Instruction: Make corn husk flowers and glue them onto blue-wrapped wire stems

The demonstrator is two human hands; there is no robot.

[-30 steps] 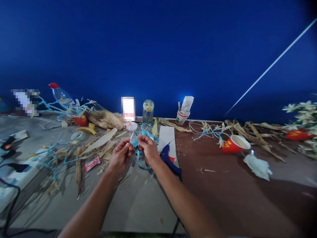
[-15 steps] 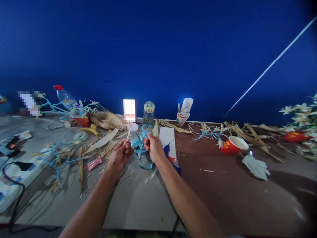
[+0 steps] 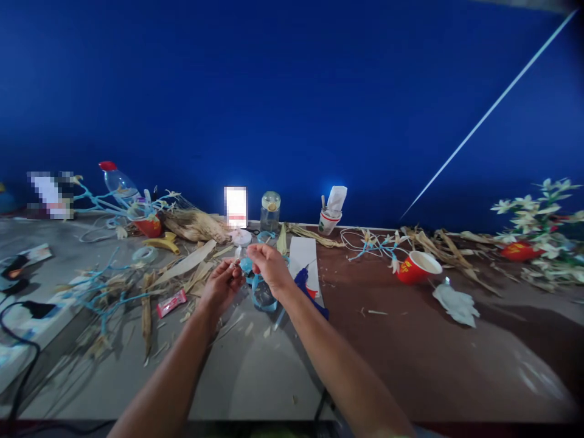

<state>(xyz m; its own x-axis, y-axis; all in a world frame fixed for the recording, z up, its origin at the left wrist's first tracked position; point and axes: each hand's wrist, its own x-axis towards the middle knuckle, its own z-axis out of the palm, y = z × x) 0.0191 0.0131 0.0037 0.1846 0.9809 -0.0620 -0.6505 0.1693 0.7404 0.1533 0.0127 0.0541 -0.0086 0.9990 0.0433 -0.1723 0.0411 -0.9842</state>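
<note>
My left hand (image 3: pixel 222 283) is closed in a pinch, with a small white petal-like piece (image 3: pixel 238 251) standing up from its fingertips. Close beside it on the right, my right hand (image 3: pixel 270 267) has its thumb and fingers pressed together near that piece; whatever they grip is hidden. A loose tangle of blue ribbon (image 3: pixel 264 297) lies behind and below both hands, partly covered by the right one. To the right of my right wrist, a blue glue gun (image 3: pixel 303 282) rests partly on a white card (image 3: pixel 303 252).
On the left are dry husks (image 3: pixel 196 226), blue-wrapped stems (image 3: pixel 103 298), a pink wrapper (image 3: pixel 171 303) and a power strip (image 3: pixel 39 347). A glass jar (image 3: pixel 270 214) and a white cup (image 3: pixel 327 224) stand behind. A red cup (image 3: pixel 417 267) and crumpled tissue (image 3: pixel 456 304) are on the right.
My right hand has moved left from beside the blue ribbon to my left hand's fingertips. My left hand still pinches the white piece. The view has shifted slightly to the right.
</note>
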